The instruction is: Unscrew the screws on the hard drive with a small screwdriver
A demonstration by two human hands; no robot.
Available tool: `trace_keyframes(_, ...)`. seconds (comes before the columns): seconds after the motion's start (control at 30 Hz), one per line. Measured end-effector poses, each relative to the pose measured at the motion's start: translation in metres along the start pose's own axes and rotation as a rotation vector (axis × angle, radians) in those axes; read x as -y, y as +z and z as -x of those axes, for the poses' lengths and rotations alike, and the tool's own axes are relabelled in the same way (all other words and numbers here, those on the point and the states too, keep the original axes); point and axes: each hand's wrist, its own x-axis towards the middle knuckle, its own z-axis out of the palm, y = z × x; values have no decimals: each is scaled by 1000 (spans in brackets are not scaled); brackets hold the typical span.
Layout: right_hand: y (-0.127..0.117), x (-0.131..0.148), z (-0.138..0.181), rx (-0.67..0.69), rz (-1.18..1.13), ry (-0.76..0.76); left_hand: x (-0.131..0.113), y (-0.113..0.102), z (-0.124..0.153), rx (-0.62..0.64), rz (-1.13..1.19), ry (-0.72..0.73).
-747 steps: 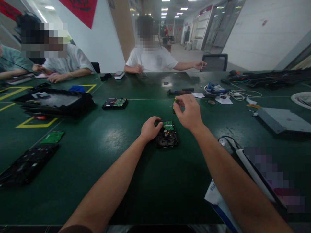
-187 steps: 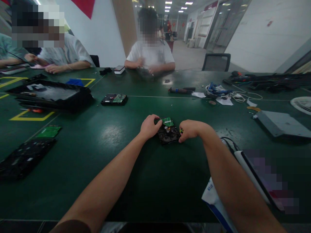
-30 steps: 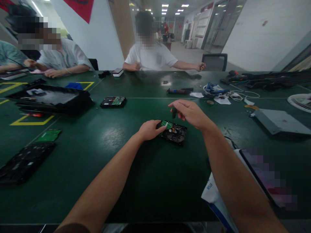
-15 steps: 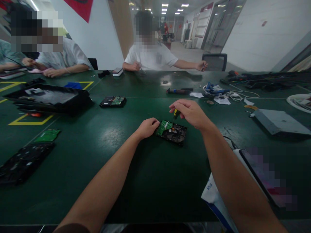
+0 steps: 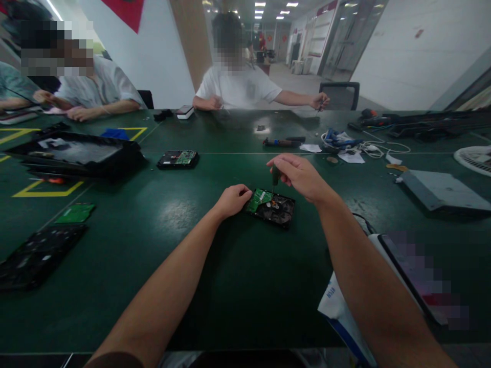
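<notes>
While our right hand point(image 5: 298, 176) clamps the screwdriver point(image 5: 275, 176) upright over the drive point(image 5: 282, 210), our left hand point(image 5: 232, 201) grips the drive's left end.

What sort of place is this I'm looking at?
Probably a shared electronics workroom: a long green table, a screwdriver held upright over what looks like a hard drive, and a person seated across.

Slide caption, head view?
Right hand holds a screwdriver over a hard drive, left hand at its edge.
</notes>
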Motion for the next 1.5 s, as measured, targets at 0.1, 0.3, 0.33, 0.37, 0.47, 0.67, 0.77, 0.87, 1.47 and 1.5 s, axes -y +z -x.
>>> trace_keyframes(0.1, -1, -1, -1, -58, 37, 14, 0, 0, 0, 0, 14, -17)
trace_keyframes(0.3, -1, 1, 0, -66, 47, 26, -1, 1, 2, -13, 27, -12)
trace_keyframes(0.33, -1, 2, 1, -51, 42, 12, -2, 1, 2, -12, 25, -20)
trace_keyframes(0.37, -1, 3, 1, -33, 37, 1, -2, 1, 3, -10, 25, -28)
trace_keyframes(0.47, 0, 3, 1, 0, 16, 11, -4, 1, 4, -18, 32, -37)
trace_keyframes(0.67, 0, -1, 0, 30, -79, 35, -4, 1, 5, -15, 44, -21)
trace_keyframes(0.77, 0, 0, 1, 28, -22, 7, -4, 1, 5, -14, 40, -24)
trace_keyframes(0.87, 0, -1, 1, -23, 63, -47, -4, 1, 5, -15, 33, -32)
trace_keyframes(1.47, 5, -2, 2, 21, -63, 27, -4, 1, 4, 7, 29, -70)
trace_keyframes(1.5, 4, -1, 2, 31, -66, 26, -4, 1, 4, 6, 28, -68)
